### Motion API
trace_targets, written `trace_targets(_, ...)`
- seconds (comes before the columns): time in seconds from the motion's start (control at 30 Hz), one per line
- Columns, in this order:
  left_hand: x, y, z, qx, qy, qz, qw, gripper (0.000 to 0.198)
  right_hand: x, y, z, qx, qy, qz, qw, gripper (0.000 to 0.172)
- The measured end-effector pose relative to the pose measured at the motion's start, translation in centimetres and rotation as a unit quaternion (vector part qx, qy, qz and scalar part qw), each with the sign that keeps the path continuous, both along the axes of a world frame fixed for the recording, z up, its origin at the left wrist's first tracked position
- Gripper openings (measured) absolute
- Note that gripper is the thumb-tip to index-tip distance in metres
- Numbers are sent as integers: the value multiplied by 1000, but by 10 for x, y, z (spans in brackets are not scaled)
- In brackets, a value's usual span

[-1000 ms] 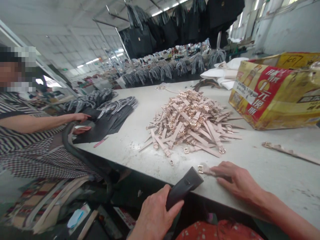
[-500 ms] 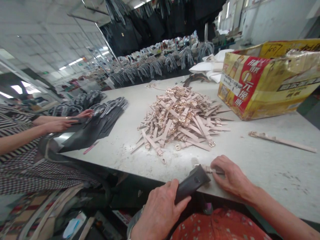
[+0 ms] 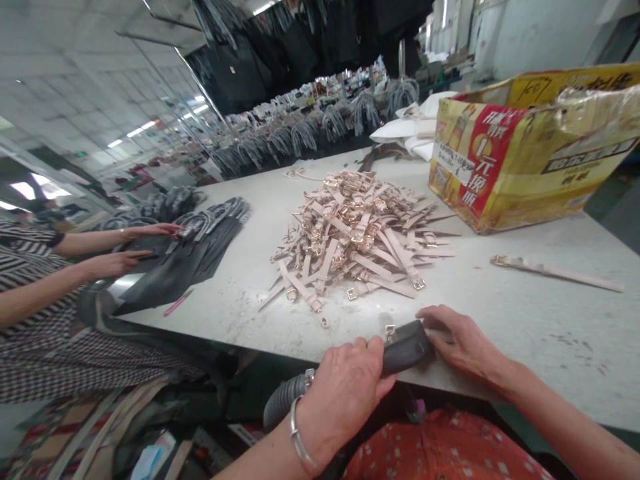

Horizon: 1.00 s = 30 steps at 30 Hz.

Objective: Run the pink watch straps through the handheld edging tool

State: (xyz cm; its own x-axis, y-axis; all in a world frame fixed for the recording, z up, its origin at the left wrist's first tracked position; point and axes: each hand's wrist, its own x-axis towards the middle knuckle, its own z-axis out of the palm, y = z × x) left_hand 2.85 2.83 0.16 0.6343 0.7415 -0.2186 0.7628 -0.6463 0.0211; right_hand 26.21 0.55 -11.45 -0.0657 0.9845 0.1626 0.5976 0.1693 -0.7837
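Observation:
My left hand (image 3: 347,377) is wrapped round a black hose nozzle (image 3: 404,347). A grey ribbed hose (image 3: 289,395) runs back from it behind the wrist. The nozzle lies over a pale pink buckle strap near the table's front edge, so only the strap's gold buckle (image 3: 390,331) shows past it. At the strap's other end, my right hand (image 3: 465,343) has its fingers closed on the strap, partly hidden by the nozzle tip. Beyond both hands is a heap of pale pink buckle straps (image 3: 350,240).
A worn yellow carton (image 3: 520,167) stands at the right rear, with a single strap (image 3: 557,272) lying in front of it. At the left, a co-worker's hands (image 3: 120,260) are at dark bag pieces (image 3: 200,250). A pink pen-like stick (image 3: 177,302) lies near the edge.
My left hand has moved the nozzle right and turned it flatter, so it now covers most of the strap. My right hand has stayed nearly in place.

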Motion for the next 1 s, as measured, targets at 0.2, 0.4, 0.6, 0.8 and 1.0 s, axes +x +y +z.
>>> trace_targets(0.2, -11, 5, 0, 16, 7, -5, 1000, 26, 0, 2, -3, -7, -5, -4, 1000, 40)
trace_targets(0.4, -15, 3, 1, 21, 19, -7, 1000, 26, -2, 4, -5, 2, -20, -11, 1000, 38)
trace_targets(0.6, 0, 4, -11, 16, -12, -10, 1000, 30, -1, 5, -5, 2, -21, -16, 1000, 35)
trace_targets(0.8, -39, 24, -16, 12, -44, 35, 998, 32, 3, 9, -12, 11, -34, -18, 999, 40)
trace_targets(1.0, -55, 36, -15, -1, -42, 24, 999, 34, 5, 10, -12, 33, -54, 7, 998, 32)
